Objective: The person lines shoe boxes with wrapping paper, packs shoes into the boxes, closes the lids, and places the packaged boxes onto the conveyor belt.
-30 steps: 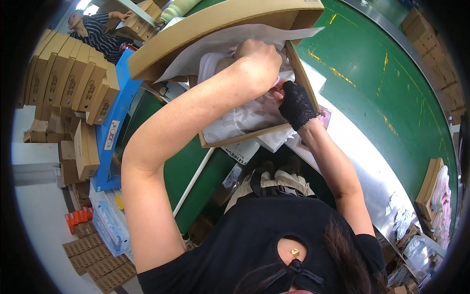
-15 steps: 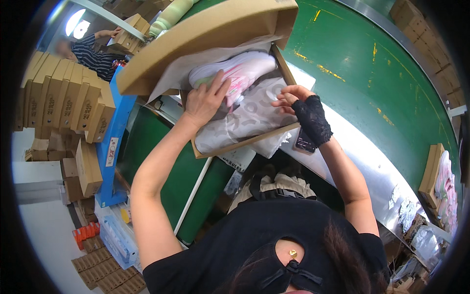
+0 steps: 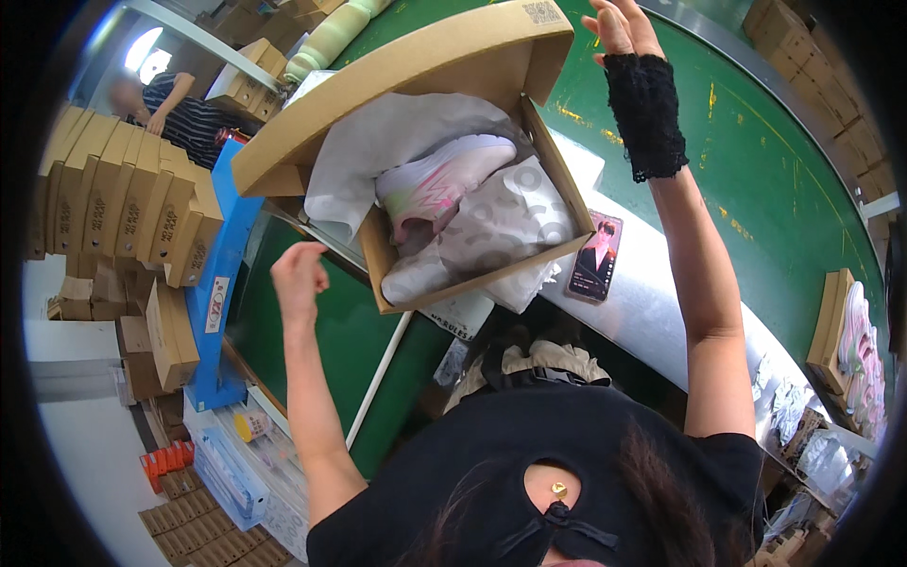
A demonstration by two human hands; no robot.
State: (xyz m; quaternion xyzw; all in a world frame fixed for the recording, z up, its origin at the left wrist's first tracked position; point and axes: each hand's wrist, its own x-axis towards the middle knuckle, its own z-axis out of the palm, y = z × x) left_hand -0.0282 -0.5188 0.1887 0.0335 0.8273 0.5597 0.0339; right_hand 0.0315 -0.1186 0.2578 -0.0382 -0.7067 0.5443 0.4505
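Note:
An open brown shoebox [image 3: 578, 194] sits tilted in front of me, its lid [image 3: 378, 80] raised at the back. In it a white and pink sneaker [image 3: 449, 180] lies next to patterned tissue paper [image 3: 515, 222]. More white paper [image 3: 354, 161] covers the far side and hangs over the left edge. My left hand [image 3: 300, 279] is off the box to its left, fingers curled in, with nothing visible in them. Beyond the lid's right end, my right hand [image 3: 638, 85], in a black fingerless lace glove, reaches out over the green surface with fingers extended and apart, holding nothing.
A phone [image 3: 593, 257] with a lit screen lies right of the box on the metal edge. Shoeboxes [image 3: 113, 194] stand in a row at left beside a blue frame [image 3: 222, 274]. Sneakers [image 3: 858, 354] lie at far right. A person in stripes [image 3: 184, 118] stands at upper left.
Both hands have left the box: the left moved left and down, the right moved up and away. The sneaker now sits lower in the box, and the phone is uncovered.

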